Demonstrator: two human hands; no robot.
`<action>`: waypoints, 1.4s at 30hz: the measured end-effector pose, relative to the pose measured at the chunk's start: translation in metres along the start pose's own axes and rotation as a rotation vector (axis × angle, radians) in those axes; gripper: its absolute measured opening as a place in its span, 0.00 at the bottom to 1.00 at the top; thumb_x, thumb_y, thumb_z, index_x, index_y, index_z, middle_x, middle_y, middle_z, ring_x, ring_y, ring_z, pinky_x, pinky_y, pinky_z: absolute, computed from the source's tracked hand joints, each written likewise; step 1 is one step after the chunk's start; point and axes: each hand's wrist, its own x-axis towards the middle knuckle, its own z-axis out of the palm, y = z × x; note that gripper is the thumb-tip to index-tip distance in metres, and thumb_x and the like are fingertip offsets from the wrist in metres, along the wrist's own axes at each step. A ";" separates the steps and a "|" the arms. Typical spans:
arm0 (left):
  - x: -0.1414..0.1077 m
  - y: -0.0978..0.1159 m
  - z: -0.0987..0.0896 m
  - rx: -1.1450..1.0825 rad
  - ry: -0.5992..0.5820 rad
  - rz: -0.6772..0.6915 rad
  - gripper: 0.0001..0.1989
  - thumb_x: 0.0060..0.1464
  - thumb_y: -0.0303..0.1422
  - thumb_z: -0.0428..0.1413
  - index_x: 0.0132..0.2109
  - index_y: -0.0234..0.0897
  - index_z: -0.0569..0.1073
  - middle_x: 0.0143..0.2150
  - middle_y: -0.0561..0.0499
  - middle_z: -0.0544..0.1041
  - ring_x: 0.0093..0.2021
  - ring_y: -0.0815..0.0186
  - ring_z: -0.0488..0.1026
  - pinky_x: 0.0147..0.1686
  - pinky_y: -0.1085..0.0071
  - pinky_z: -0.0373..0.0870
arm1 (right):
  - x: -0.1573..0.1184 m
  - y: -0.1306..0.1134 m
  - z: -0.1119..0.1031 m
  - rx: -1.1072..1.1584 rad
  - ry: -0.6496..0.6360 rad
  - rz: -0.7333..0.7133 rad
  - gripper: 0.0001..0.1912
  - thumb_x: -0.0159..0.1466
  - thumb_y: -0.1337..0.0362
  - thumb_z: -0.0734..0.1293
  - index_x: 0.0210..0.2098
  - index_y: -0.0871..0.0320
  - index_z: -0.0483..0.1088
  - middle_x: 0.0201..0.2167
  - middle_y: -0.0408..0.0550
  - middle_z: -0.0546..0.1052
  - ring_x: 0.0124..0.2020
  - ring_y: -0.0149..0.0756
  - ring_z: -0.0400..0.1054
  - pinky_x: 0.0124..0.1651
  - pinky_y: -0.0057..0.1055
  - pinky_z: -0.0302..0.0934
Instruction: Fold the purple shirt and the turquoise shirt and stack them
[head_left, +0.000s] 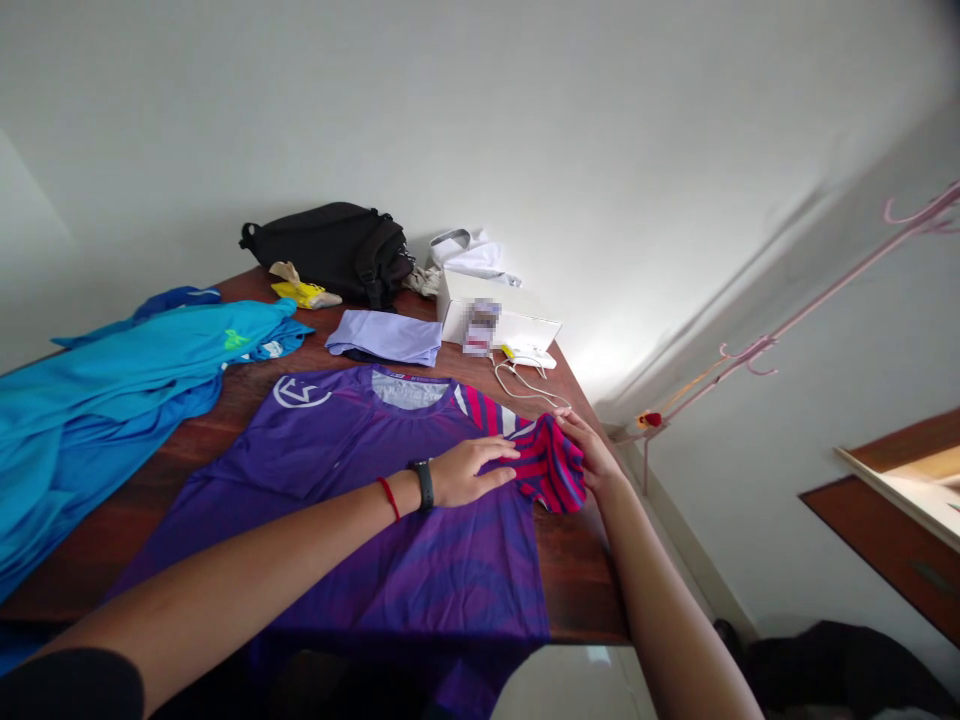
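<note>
A purple shirt (450, 560) lies spread on the dark wooden table (581, 575), its collar toward the back and its lower part hanging over the front edge. My left hand (474, 470), with a black band and a red string at the wrist, rests on the shirt near the right shoulder, fingers apart. At the right, the red-and-purple striped sleeve (551, 465) is bunched, and my right hand (589, 450) grips its outer edge between thumb and fingers.
Blue shirts (142, 370) lie at the left. Behind are a folded lavender cloth (386, 337), a black bag (322, 245), a yellow packet (304, 293), a white box (454, 300) and a white cord (517, 383). A pink rack (825, 300) stands right.
</note>
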 end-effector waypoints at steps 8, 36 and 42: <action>0.008 0.010 -0.011 -0.968 -0.144 -0.457 0.30 0.65 0.44 0.53 0.69 0.46 0.55 0.70 0.42 0.60 0.62 0.56 0.69 0.58 0.57 0.67 | 0.010 0.006 0.028 0.238 -0.019 -0.008 0.18 0.57 0.64 0.75 0.46 0.50 0.73 0.32 0.40 0.79 0.24 0.30 0.72 0.25 0.25 0.72; 0.011 0.005 0.005 -0.261 0.188 -0.390 0.36 0.59 0.26 0.53 0.72 0.47 0.52 0.47 0.46 0.78 0.23 0.70 0.78 0.20 0.78 0.71 | -0.002 0.009 0.064 0.076 -0.274 -0.107 0.39 0.59 0.65 0.72 0.66 0.42 0.57 0.59 0.49 0.72 0.48 0.42 0.76 0.45 0.38 0.73; 0.009 0.005 -0.014 0.412 0.207 -0.286 0.19 0.59 0.36 0.56 0.57 0.44 0.74 0.34 0.51 0.80 0.37 0.60 0.79 0.36 0.70 0.73 | 0.012 0.021 0.052 -0.279 -0.024 -0.315 0.21 0.62 0.60 0.69 0.54 0.54 0.71 0.45 0.50 0.80 0.39 0.37 0.75 0.43 0.36 0.71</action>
